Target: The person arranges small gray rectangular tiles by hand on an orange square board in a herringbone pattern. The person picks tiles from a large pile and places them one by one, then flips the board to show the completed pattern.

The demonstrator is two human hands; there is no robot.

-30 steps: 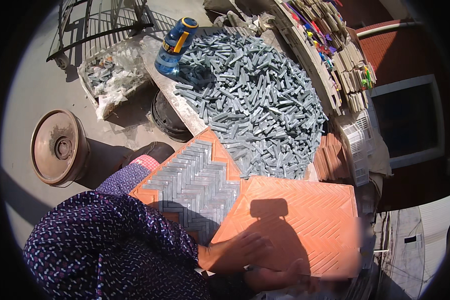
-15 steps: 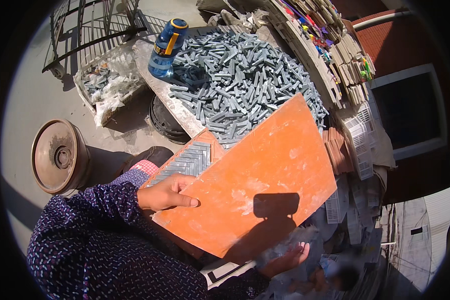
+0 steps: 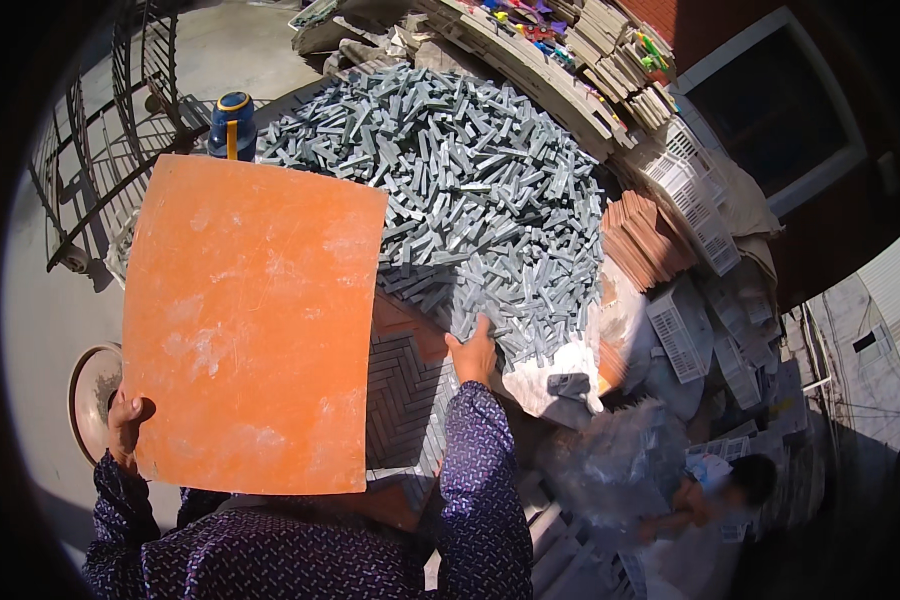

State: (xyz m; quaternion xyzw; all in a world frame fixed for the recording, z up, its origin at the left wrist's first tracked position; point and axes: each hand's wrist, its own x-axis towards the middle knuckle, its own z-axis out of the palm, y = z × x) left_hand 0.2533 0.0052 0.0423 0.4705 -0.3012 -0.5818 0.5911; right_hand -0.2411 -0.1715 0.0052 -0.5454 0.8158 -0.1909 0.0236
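My left hand (image 3: 123, 425) grips the lower left edge of a flat orange board (image 3: 255, 320) with pale smudges, thumb on its face, the other fingers hidden behind. Partly under the board lies an orange tray (image 3: 410, 322) filled with grey strips (image 3: 410, 400) in a herringbone pattern. Beyond the tray's far right corner, my right hand (image 3: 472, 358) reaches into the near edge of a large pile of loose grey strips (image 3: 470, 180). Its thumb and finger close around some of them; these strips are blurred.
A blue bottle (image 3: 232, 128) stands behind the board. Stacked orange boards (image 3: 642, 240) and white plastic crates (image 3: 685, 190) stand right of the pile. Another person (image 3: 715, 490) is at the lower right, beside clear plastic sheeting (image 3: 610, 460). A round drum (image 3: 92, 400) sits at left.
The orange board has swung left and turned more upright in my left hand, uncovering more of the pile. My right hand has moved from the lower right up to the loose strips.
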